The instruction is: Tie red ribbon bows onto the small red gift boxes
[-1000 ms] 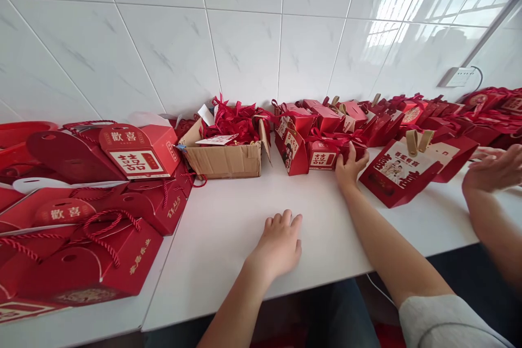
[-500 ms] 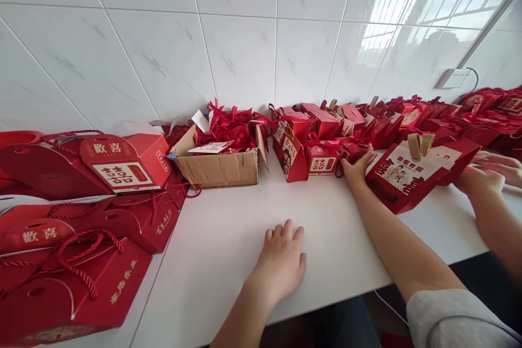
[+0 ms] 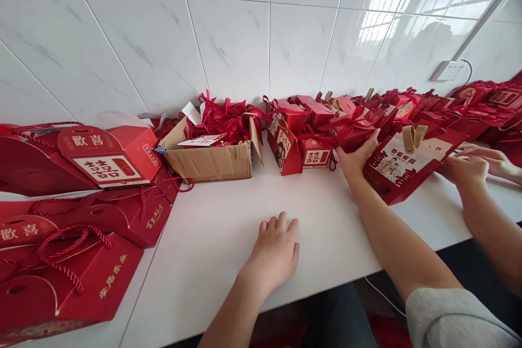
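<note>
My left hand (image 3: pixel 274 253) lies palm down on the white table, fingers loosely stretched, with nothing under or in it that I can see. Further off to the right, my right hand (image 3: pixel 358 153) grips a small red gift box (image 3: pixel 351 131) tied with a red ribbon. That box is raised beside another small box (image 3: pixel 316 157) with a white character panel; whether they touch, I cannot tell. Right of my wrist stands a larger red gift box (image 3: pixel 393 168) with a gold loop handle, tilted. A co-worker's hand (image 3: pixel 465 171) is at its far side.
An open cardboard box (image 3: pixel 207 163) full of red ribbons stands against the tiled wall. Large red gift boxes (image 3: pixel 108 166) with cord handles are stacked at the left. Many small red boxes (image 3: pixel 403 109) line the wall to the right. Another co-worker's hand (image 3: pixel 489 159) is at the far right.
My right hand has lifted the small red gift box from its low spot behind the fingers. The left hand stays on the table. The view has shifted slightly.
</note>
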{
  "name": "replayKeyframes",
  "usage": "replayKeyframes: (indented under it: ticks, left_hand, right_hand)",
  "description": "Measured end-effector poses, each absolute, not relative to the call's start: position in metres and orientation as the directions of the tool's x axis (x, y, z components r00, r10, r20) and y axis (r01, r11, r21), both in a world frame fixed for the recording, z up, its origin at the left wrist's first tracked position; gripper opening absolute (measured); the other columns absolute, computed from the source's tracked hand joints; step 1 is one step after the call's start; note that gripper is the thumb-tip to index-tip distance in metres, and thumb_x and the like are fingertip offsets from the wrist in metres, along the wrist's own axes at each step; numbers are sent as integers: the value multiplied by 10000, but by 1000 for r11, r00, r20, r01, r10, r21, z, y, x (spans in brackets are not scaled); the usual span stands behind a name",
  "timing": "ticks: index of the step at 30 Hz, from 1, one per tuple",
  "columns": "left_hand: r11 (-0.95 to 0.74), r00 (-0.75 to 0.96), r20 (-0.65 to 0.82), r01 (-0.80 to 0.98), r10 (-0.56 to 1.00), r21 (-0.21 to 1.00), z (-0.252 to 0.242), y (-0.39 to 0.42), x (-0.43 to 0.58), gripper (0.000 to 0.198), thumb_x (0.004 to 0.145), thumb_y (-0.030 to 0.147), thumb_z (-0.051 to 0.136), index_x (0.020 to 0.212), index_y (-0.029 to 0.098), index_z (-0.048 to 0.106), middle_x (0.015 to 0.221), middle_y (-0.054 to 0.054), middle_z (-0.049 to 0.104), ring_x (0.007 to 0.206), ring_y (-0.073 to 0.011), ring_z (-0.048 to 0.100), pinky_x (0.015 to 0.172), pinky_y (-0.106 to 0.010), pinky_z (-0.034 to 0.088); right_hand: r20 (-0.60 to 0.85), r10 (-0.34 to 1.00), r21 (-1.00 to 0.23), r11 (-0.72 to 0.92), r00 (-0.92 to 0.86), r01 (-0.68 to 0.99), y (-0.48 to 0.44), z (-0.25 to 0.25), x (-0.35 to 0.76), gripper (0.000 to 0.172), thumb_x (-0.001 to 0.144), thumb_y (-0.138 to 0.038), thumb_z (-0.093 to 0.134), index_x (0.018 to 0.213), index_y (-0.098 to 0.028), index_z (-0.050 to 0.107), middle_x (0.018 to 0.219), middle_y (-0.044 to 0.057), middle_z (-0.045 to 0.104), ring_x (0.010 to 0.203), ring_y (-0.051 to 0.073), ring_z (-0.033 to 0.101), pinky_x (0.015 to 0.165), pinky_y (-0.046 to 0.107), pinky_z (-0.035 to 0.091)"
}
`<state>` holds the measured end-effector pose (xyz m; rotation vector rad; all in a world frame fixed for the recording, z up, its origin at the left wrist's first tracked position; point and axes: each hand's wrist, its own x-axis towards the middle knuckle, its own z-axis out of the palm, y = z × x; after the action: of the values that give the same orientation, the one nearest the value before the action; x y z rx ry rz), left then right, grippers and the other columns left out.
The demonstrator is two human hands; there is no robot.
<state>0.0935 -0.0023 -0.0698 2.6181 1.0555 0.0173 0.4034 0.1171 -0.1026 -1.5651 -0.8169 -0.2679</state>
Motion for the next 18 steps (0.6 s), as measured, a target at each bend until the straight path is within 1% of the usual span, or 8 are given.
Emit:
replayKeyframes:
  ticks: [2,4,7,10,12,14,16,18]
  left_hand:
    - [-682,728,-93,673,679,286,-71,-3,95,361,888,205,312,1194,164,498,1133,-122,483,971,-246,494,892,-450,408]
    - [-685,727,-83,674,681,277,-72,-4,96,357,888,204,310,1187,167,501,1110,-120,485,957,-244,496,881,-444,413]
    - [-688,726,-75,675,684,266,-73,-4,97,359,887,198,308,1190,173,497,1100,-119,485,949,-241,500,875,-439,417]
    - [-693,729,-68,672,681,261,-72,-5,97,352,886,196,314,1187,179,496,1101,-117,485,949,-239,502,877,-434,417]
    - [-694,730,-68,671,680,261,-73,-4,97,348,885,198,321,1185,181,496,1101,-115,485,948,-238,503,878,-433,417]
    - [-693,729,-67,672,681,261,-73,-4,97,346,883,197,324,1183,182,496,1104,-115,485,951,-241,503,875,-432,418]
    - [-694,728,-63,672,682,258,-75,-3,97,346,883,199,322,1182,182,496,1104,-115,484,957,-245,500,873,-432,417]
    - [-694,727,-60,674,684,254,-76,-3,98,347,886,203,320,1185,183,495,1108,-115,481,962,-249,497,874,-431,415]
  right_hand:
    - [715,256,-690,105,651,716,110,-90,399,1113,594,-294,708,1461,-139,26,1482,171,133,1401,272,143,1156,482,145]
    - [785,200,-619,194,587,761,106,-77,393,1132,646,-380,690,1466,-213,-72,1491,144,110,1393,272,195,1121,520,237]
    - [805,230,-593,318,546,740,107,-58,380,1104,708,-464,636,1449,-290,-164,1468,119,157,1351,265,293,1043,529,363]
    - [789,259,-615,355,558,705,118,-45,365,1070,722,-474,618,1449,-284,-144,1445,117,186,1344,255,288,1044,505,362]
    - [763,264,-646,321,590,692,127,-46,354,1079,693,-471,643,1456,-254,-88,1416,131,205,1338,267,270,1068,501,316]
    - [721,300,-690,228,625,687,134,-54,345,1104,634,-439,695,1461,-233,-8,1331,138,274,1283,291,308,1067,511,286]
    - [672,354,-718,96,650,689,138,-67,338,1117,583,-384,732,1463,-240,60,1225,119,322,1196,304,361,1036,522,296]
    - [646,379,-719,7,663,695,140,-79,334,1118,570,-360,738,1467,-253,78,1166,102,331,1138,306,383,1007,521,312]
